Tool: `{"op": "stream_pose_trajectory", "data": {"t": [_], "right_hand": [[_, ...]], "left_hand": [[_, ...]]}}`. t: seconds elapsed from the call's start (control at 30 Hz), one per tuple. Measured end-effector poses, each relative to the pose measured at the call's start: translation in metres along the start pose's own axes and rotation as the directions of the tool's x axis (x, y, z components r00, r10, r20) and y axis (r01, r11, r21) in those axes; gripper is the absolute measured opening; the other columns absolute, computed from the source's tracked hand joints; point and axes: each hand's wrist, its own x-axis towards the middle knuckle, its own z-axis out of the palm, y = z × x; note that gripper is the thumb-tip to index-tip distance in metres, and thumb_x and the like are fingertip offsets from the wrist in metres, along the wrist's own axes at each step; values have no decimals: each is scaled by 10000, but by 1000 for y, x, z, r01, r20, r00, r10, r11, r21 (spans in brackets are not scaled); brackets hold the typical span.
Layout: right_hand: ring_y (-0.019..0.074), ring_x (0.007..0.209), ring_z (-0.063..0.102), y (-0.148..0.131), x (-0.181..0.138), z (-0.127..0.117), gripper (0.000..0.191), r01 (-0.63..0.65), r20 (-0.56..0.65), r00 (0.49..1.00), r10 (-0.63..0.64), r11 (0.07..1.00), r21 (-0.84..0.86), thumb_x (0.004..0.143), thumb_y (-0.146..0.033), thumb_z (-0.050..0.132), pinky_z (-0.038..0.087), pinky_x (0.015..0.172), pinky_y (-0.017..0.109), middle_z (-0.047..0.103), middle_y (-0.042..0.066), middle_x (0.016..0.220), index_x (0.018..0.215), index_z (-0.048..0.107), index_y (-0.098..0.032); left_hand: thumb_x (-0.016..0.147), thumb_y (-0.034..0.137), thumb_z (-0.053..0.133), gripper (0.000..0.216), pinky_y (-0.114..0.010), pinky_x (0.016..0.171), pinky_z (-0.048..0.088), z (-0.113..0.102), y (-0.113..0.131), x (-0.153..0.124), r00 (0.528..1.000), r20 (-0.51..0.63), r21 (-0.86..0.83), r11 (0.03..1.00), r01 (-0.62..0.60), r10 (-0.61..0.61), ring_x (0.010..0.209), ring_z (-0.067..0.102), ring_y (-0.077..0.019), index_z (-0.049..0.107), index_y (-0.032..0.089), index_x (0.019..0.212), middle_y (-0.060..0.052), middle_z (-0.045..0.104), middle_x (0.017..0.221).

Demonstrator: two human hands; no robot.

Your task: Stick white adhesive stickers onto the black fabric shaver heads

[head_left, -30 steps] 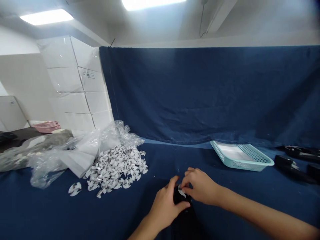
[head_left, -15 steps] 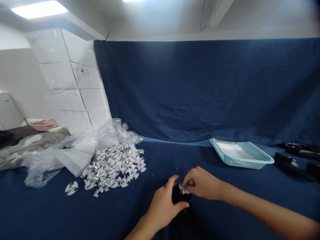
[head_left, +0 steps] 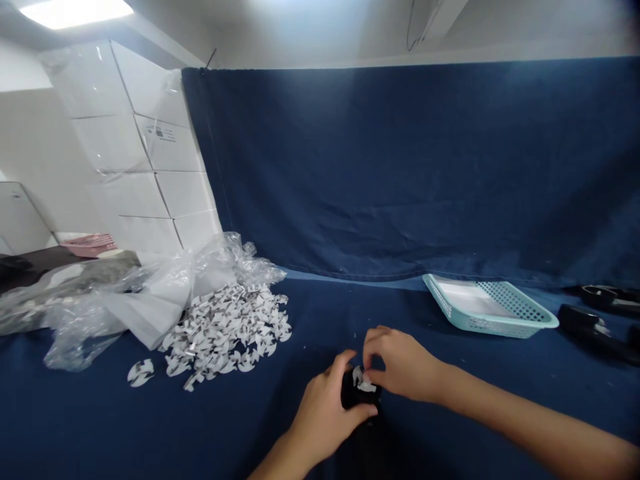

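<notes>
My left hand (head_left: pixel 325 413) is wrapped round a small black object (head_left: pixel 356 396) low in the middle of the blue cloth-covered table (head_left: pixel 100 427). My right hand (head_left: pixel 400 363) pinches a small white paper piece (head_left: pixel 362 381) against the top of that black object. Both hands touch it from either side. A heap of the same white, half-round paper pieces (head_left: pixel 227 327) lies to the left, with one stray piece (head_left: pixel 141 372) nearer the front.
Crumpled clear plastic bags (head_left: pixel 125 293) lie at the left by stacked white boxes (head_left: pixel 145 153). A teal mesh tray (head_left: pixel 487 308) sits at the right, with black objects (head_left: pixel 597 323) beyond it. A blue cloth (head_left: pixel 400 167) hangs behind. A pink basket (head_left: pixel 87 243) is far left.
The view tilted slightly so the table scene sits a little higher. My right fingers shifted on the white piece atop the black object; my left hand kept its grip.
</notes>
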Motion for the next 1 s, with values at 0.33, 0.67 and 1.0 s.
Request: {"op": "stream_pose_trajectory", "data": {"t": [0.33, 0.67, 1.0], "right_hand": [[184, 847, 595, 4, 1, -6, 156, 283, 88, 956, -280, 959, -30, 802, -144, 611, 413, 835, 323, 715, 6, 819, 804, 736, -237], [188, 852, 563, 0, -3, 7, 151, 176, -16, 984, -178, 980, -88, 833, -178, 578, 386, 774, 319, 682, 28, 779, 715, 673, -188], [147, 811, 589, 11, -5, -2, 159, 271, 64, 961, -270, 963, 1, 839, -126, 549, 404, 810, 292, 670, -8, 767, 773, 664, -214]], "left_hand": [[694, 318, 789, 771, -366, 946, 462, 3, -2, 1, 1000, -6, 9, 1000, -7, 7, 1144, 599, -297, 388, 275, 1351, -57, 630, 1273], [703, 320, 782, 756, -368, 902, 476, 2, -1, 1, 1000, -9, 18, 1000, -6, 7, 1088, 627, -294, 388, 293, 1348, -36, 659, 1214], [690, 326, 794, 790, -379, 927, 465, 2, -1, -2, 1000, -22, 21, 1000, -6, 6, 1080, 628, -288, 381, 291, 1362, -49, 647, 1223]]}}
